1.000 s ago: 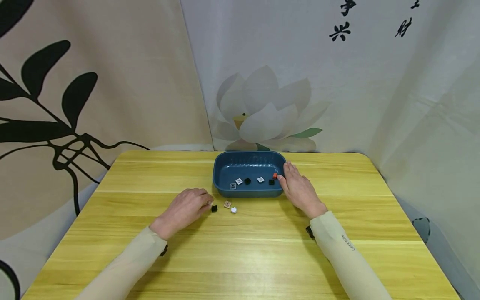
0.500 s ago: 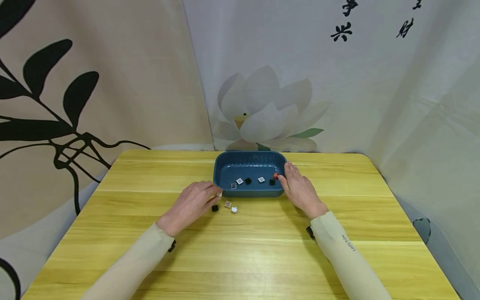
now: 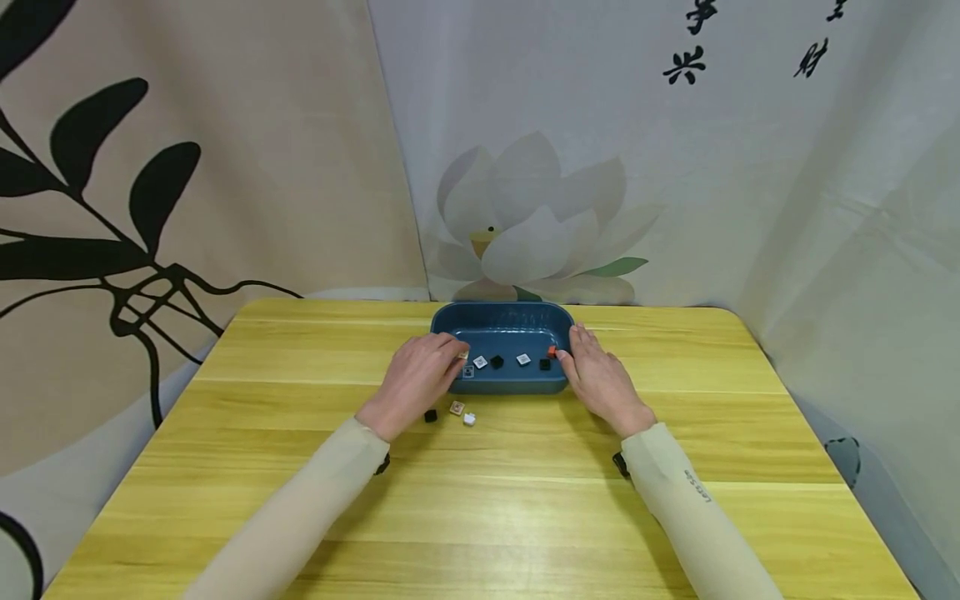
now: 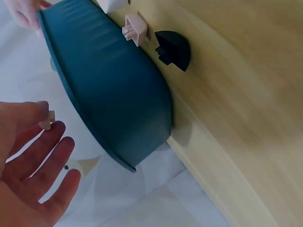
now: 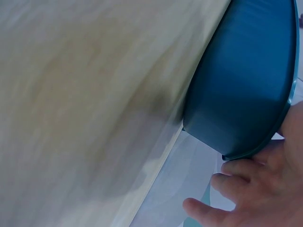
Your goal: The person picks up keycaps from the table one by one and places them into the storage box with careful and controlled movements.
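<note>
My left hand (image 3: 415,377) reaches over the left end of a blue baking dish (image 3: 517,388), pinching a small beige keycap (image 4: 48,121) between thumb and forefinger. Its other fingers spread loosely in the left wrist view. At the dish's right end my right hand (image 3: 602,382) holds the rim, thumb on the inner side and fingers along the outside. Inside the dish lie several keycaps, among them a red keycap (image 3: 552,352) by the right thumb, a white keycap (image 3: 523,359) and a black keycap (image 3: 497,362).
In front of the dish, a black keycap (image 3: 431,416), a pinkish keycap (image 3: 457,407) and a white keycap (image 3: 468,419) lie on the wooden table (image 3: 480,500). A printed curtain (image 3: 300,167) hangs right behind the table's far edge.
My left hand has lifted the beige keycap from the table beside the black one and carried it right and away from me, over the dish. The right hand has stayed at the rim.
</note>
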A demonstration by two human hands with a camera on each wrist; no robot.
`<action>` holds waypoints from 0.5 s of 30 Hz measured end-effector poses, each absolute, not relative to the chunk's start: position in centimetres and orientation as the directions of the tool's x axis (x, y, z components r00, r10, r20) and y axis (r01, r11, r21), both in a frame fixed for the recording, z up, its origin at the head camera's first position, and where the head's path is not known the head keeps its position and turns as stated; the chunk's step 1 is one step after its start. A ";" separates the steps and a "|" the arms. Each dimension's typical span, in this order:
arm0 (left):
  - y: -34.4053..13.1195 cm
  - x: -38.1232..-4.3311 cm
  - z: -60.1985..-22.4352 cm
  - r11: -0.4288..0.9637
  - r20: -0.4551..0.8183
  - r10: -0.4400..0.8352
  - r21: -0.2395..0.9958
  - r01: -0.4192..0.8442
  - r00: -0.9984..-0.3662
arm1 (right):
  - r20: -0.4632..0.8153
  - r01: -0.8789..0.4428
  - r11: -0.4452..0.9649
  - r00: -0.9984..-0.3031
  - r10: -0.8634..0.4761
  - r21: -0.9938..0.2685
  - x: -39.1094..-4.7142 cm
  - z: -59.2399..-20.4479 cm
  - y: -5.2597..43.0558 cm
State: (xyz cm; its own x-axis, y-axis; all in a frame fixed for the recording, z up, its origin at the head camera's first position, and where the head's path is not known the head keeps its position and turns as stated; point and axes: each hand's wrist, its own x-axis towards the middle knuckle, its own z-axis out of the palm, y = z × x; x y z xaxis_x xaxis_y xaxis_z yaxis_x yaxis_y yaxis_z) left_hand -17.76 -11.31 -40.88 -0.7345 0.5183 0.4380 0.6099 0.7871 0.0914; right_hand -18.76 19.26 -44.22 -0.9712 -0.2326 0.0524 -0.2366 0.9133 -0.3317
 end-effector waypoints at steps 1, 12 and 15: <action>-11.1 -18.0 -40.9 0.793 0.435 0.513 0.089 0.603 -0.740 | 0.053 -0.238 0.914 -0.971 -0.234 -0.329 -18.8 -44.2 19.3; -9.1 -21.1 -41.2 0.830 0.332 0.498 0.083 0.551 -0.801 | 0.048 -0.240 0.913 -0.970 -0.238 -0.329 -18.8 -44.1 19.3; -8.6 -21.9 -41.2 0.839 0.303 0.498 0.067 0.540 -0.813 | 0.049 -0.245 0.911 -0.969 -0.243 -0.331 -18.8 -44.1 19.3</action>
State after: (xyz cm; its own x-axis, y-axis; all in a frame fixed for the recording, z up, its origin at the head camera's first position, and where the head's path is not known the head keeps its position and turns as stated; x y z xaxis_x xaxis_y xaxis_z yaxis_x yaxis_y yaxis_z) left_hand -21.88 -8.65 -41.25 -0.8126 0.4982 0.3026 0.5396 0.8392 0.0674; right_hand -18.80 19.27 -44.14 -0.9688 -0.2429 0.0488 -0.2452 0.9113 -0.3308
